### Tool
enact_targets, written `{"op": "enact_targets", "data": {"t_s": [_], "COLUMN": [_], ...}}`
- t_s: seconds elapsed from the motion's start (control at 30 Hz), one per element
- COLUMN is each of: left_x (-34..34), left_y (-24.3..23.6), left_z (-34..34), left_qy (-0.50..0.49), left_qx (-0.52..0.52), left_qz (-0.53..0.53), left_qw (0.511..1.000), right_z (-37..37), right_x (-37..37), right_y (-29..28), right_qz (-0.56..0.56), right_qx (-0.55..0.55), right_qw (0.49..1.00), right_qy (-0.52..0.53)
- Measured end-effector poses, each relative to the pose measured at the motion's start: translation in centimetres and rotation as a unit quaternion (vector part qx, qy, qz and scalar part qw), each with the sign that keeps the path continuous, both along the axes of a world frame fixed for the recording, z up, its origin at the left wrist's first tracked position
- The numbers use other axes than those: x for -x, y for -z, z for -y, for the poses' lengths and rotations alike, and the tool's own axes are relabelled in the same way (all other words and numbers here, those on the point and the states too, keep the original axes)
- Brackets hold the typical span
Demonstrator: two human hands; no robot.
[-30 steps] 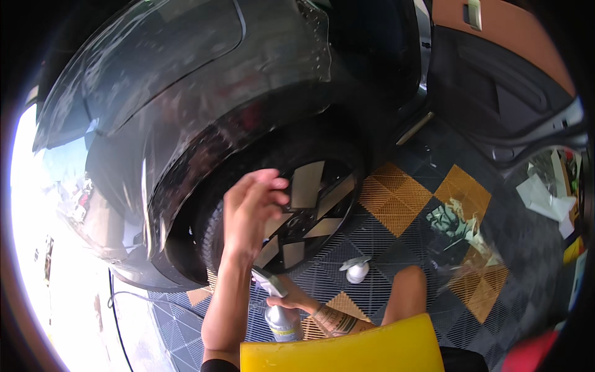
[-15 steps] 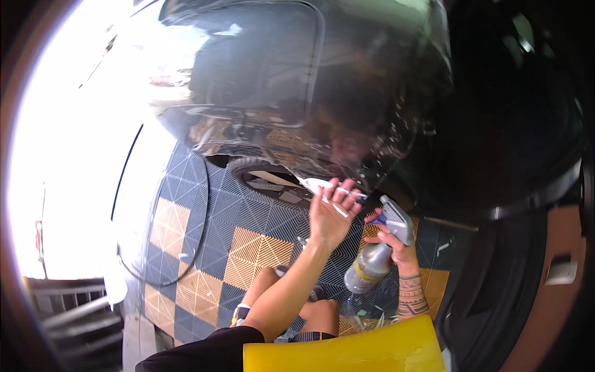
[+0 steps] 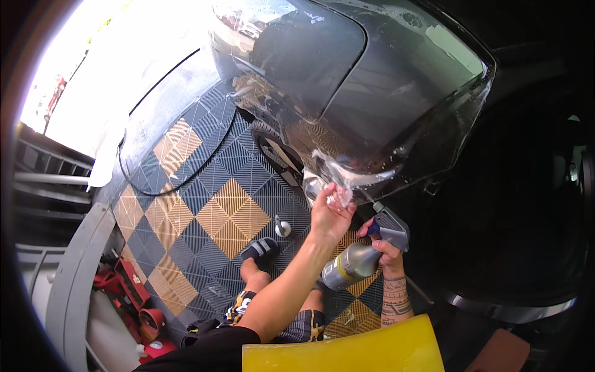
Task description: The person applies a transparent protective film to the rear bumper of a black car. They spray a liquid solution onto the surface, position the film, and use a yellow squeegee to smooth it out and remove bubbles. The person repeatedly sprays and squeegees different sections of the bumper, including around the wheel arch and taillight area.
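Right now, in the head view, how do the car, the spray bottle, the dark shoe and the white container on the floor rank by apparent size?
1. Car, by far
2. Spray bottle, though being nearer the camera enlarges it
3. Dark shoe
4. White container

Two hands (image 3: 333, 216), two spray bottles (image 3: 352, 265), one dark car (image 3: 396, 80), one visible wheel (image 3: 273, 152), one yellow panel (image 3: 347, 350)

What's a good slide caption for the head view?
Left hand on clear film over dark car panel, right hand holding trigger spray bottle.
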State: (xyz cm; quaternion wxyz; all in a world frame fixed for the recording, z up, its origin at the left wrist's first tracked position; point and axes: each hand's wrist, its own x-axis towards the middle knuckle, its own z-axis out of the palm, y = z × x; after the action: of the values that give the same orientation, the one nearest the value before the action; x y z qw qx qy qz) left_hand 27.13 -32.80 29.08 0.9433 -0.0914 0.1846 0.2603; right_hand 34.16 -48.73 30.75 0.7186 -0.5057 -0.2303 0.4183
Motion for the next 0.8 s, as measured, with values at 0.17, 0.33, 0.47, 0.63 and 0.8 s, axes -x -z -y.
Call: {"op": "enact_targets", "data": {"t_s": [0.17,0.33,0.47,0.63,0.8], "left_x": [0.3,-0.3,0.0,0.8,0.6], "left_y": [-1.3,-1.1,-1.1,-0.3,-1.0], "left_z": [0.5,1.9,2.0,1.7,2.7], "left_qy": [-0.118,-0.125,-0.127,-0.113,-0.165], "left_qx": [0.083,0.092,0.044,0.022,-0.034], "left_qz": [0.156,0.132,0.131,0.179,0.238], "left_qw": [0.977,0.979,0.982,0.977,0.957], "right_z": [0.5,1.6,1.7,1.6,0.9], "right_x": [-2.1,-2.6,-2.7,-3.3,-4.0], "right_y": [-2.4,-2.4,-2.3,-2.6,-3.3], "right_qz": [-0.028,-0.032,-0.036,-0.035,-0.001], "right_qx": [-0.024,0.006,-0.026,-0.046,-0.069], "right_qw": [0.999,0.999,0.999,0.998,0.996], "right_qy": [-0.011,-0.026,-0.026,-0.038,-0.052]}}
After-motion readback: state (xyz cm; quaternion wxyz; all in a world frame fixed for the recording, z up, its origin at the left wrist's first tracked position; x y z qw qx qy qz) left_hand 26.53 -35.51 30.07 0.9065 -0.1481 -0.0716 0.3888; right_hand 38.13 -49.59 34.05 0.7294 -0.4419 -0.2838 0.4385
